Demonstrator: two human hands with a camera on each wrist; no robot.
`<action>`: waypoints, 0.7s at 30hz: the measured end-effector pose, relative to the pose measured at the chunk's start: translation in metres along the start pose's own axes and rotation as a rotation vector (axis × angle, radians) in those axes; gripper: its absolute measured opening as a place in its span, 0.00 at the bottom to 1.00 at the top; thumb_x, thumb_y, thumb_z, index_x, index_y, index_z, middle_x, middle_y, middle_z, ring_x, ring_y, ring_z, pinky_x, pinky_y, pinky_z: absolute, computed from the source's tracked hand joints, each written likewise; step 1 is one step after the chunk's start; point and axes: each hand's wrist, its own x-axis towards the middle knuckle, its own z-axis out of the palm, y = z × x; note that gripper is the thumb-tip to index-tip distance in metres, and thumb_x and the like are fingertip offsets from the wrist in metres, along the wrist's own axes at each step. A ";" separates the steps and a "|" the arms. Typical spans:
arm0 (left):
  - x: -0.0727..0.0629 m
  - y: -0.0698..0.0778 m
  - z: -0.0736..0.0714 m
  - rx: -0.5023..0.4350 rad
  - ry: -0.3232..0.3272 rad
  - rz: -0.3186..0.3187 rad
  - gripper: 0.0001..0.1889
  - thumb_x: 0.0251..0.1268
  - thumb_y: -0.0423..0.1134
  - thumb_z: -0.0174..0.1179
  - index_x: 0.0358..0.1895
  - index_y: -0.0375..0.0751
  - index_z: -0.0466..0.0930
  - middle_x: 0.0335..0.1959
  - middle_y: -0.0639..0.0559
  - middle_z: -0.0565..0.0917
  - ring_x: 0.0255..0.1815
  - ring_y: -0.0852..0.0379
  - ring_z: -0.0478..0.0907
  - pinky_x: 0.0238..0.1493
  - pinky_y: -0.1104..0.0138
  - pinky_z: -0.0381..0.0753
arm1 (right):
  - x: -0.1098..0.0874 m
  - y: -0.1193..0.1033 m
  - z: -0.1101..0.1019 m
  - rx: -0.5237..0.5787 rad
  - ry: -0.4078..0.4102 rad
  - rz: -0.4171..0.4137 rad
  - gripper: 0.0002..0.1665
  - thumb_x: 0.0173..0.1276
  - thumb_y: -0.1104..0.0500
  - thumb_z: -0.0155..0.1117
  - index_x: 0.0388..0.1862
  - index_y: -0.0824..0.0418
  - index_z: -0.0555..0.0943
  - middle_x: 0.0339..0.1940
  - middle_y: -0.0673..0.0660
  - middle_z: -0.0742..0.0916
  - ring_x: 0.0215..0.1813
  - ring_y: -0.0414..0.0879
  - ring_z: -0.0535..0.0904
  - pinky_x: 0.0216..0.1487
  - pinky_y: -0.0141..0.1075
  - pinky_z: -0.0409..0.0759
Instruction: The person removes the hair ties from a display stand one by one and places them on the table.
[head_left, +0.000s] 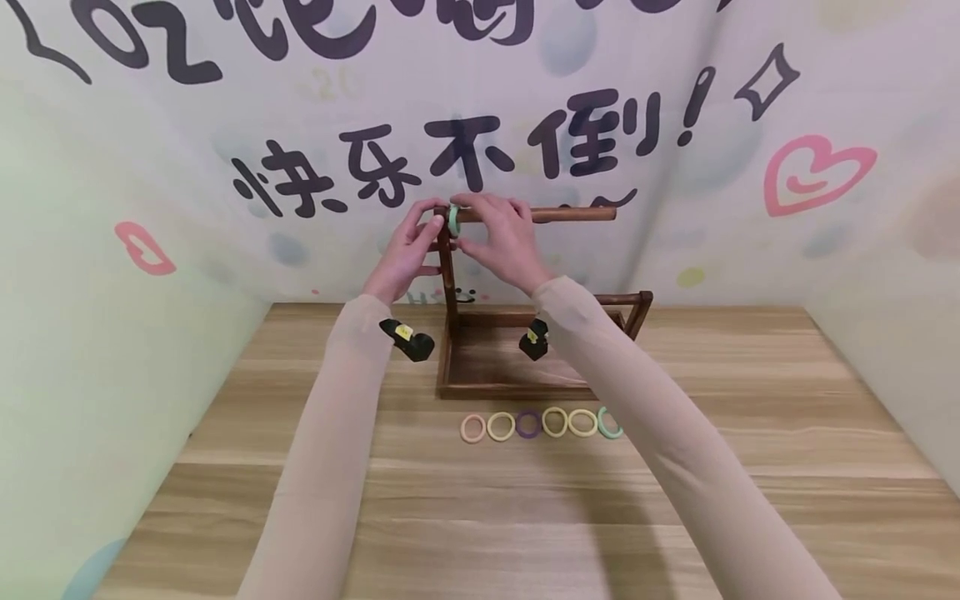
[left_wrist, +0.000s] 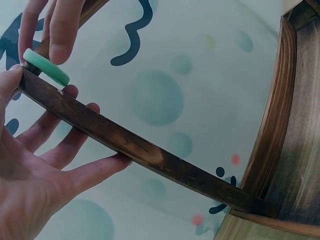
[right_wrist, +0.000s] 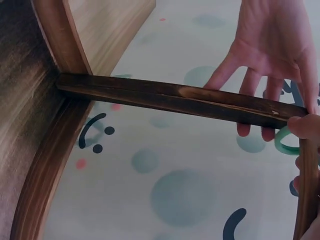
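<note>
A dark wooden stand has an upright post (head_left: 448,287) with a horizontal rod (head_left: 577,214) running right from its top. A mint-green hair tie (head_left: 453,221) encircles the rod at its left end, close to the post. My left hand (head_left: 405,250) holds the post's top, thumb on one side and spread fingers behind, as the left wrist view shows. My right hand (head_left: 506,237) reaches over the rod and pinches the hair tie with its fingertips. In the right wrist view the right thumb (right_wrist: 302,127) lies against the hair tie's edge.
The stand's tray base (head_left: 517,354) rests on the wood-grain table (head_left: 465,517), with a lower bar (head_left: 622,298) at its right. In front lies a row of several hair ties: pink (head_left: 473,428), yellow, purple (head_left: 528,424) and green, the last partly behind my right sleeve. A printed wall cloth hangs behind.
</note>
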 end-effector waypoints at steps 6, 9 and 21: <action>-0.001 -0.001 -0.001 0.008 0.006 -0.002 0.15 0.78 0.46 0.45 0.62 0.57 0.65 0.59 0.43 0.76 0.54 0.43 0.76 0.49 0.41 0.75 | 0.000 -0.003 0.004 -0.029 0.010 0.027 0.31 0.64 0.51 0.70 0.65 0.52 0.74 0.62 0.50 0.79 0.65 0.47 0.69 0.67 0.43 0.52; -0.001 -0.001 -0.001 0.005 0.012 -0.007 0.15 0.78 0.46 0.45 0.63 0.56 0.65 0.57 0.43 0.76 0.54 0.43 0.76 0.49 0.40 0.75 | 0.000 -0.004 0.006 -0.040 0.022 0.039 0.29 0.64 0.52 0.69 0.64 0.52 0.75 0.62 0.51 0.80 0.63 0.48 0.71 0.66 0.44 0.53; -0.002 0.004 0.000 -0.005 0.008 -0.014 0.16 0.78 0.46 0.45 0.64 0.55 0.64 0.59 0.43 0.76 0.56 0.42 0.76 0.50 0.39 0.73 | 0.003 -0.009 0.010 -0.087 0.070 0.071 0.29 0.63 0.51 0.70 0.63 0.53 0.77 0.59 0.52 0.81 0.58 0.49 0.72 0.63 0.47 0.53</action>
